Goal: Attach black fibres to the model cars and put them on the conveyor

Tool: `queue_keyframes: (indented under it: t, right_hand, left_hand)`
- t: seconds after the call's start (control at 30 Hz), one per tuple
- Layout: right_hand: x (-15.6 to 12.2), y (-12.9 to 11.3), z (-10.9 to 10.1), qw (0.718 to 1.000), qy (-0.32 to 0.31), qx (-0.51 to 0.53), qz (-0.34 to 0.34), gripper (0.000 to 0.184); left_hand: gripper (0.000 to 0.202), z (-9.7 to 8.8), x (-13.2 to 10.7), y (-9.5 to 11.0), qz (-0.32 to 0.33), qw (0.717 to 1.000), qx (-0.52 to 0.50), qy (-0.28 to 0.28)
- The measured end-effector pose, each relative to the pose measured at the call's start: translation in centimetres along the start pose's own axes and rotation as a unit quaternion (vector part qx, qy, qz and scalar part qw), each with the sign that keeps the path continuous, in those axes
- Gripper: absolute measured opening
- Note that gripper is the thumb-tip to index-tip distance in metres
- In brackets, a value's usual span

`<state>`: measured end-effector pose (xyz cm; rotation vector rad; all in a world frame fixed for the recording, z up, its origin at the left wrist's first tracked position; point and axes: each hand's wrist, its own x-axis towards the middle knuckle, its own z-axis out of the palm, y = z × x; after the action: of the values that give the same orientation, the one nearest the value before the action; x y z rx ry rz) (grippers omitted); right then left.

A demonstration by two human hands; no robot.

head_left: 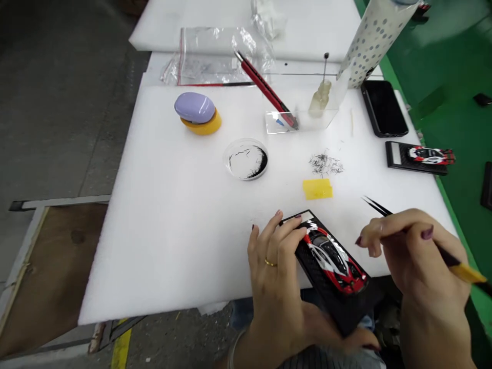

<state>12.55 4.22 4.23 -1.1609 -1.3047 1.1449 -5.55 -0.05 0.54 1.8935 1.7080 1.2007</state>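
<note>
My left hand [280,271] is closed around a black display base [313,266] at the table's near edge. On that base sits a red, white and black model race car [334,256]. The fingers lie along the base's left side, and the thumb is near its lower end. To the right, my right hand [418,256] grips a pair of fine black tweezers [378,207], whose yellow and black rear part sticks out behind the hand. Their tips point up and left, apart from the car. Just beyond the base lie a yellow piece of tape [317,189] and a scatter of tiny black slivers [326,164].
A round clear dish [240,160] holds more black slivers. Behind are a purple-and-yellow oval object [198,113], a red utility knife [265,89] leaning on a clear holder, and a small bottle [320,97]. A phone [384,108] and another model car [426,154] lie at right.
</note>
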Motion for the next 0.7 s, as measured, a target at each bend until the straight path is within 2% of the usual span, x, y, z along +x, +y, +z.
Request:
queue_keyframes:
  t: [0.03,0.13,0.17,0.23,0.3,0.37,0.4,0.47,0.5,0.53,0.6,0.67,0.7]
  right_hand:
    - [-0.6,-0.5,-0.8,0.998,-0.022,-0.056,0.013,0.027]
    - [-1.8,-1.9,-2.0,0.975,-0.104,-0.191,0.043,0.008]
    - [-1.9,-2.2,-2.0,0.965,-0.117,-0.229,0.045,0.009]
    - [-1.9,-2.5,-1.5,0.952,-0.116,-0.281,0.048,0.014]
    - [-1.7,-2.4,-1.0,0.950,-0.107,-0.290,0.048,0.016]
    - [-1.9,-2.2,-1.4,0.955,-0.093,-0.281,0.029,0.019]
    - [-2.3,-2.0,-2.3,0.957,-0.069,-0.282,0.012,0.020]
    - [-3.5,-1.2,-5.6,0.949,0.028,-0.314,-0.016,0.023]
    - [-4.4,-0.5,-7.9,0.933,0.102,-0.345,-0.016,0.026]
    - [-5.4,0.3,-10.5,0.904,0.180,-0.387,0.002,0.030]
    - [-7.8,2.1,-15.9,0.823,0.315,-0.468,0.064,0.037]
    - [-10.3,3.6,-20.5,0.756,0.387,-0.514,0.123,0.040]
    - [-11.5,4.2,-22.2,0.735,0.402,-0.526,0.143,0.041]
  left_hand:
    - [0.102,0.5,0.0,0.5,0.006,1.000,0.011,0.016]
    - [0.096,2.1,0.1,1.8,0.012,0.998,0.039,0.051]
    - [0.091,2.6,0.1,2.1,0.012,0.997,0.047,0.059]
    - [0.079,3.5,0.0,2.6,0.014,0.995,0.060,0.075]
    - [0.073,4.0,-0.2,2.7,0.023,0.994,0.067,0.082]
    - [0.083,3.9,-0.4,2.5,0.043,0.993,0.070,0.079]
    - [0.092,3.7,-0.5,2.3,0.058,0.993,0.070,0.080]
    - [0.102,2.9,-0.4,1.5,0.089,0.989,0.067,0.092]
    - [0.099,2.3,-0.2,1.1,0.090,0.988,0.069,0.102]
    - [0.087,1.7,0.2,0.7,0.077,0.989,0.076,0.105]
    - [0.054,0.5,0.9,-0.2,0.038,0.991,0.085,0.101]
    - [0.041,-0.8,1.4,-1.2,0.030,0.991,0.083,0.098]
    - [0.043,-1.4,1.5,-1.9,0.036,0.992,0.077,0.094]
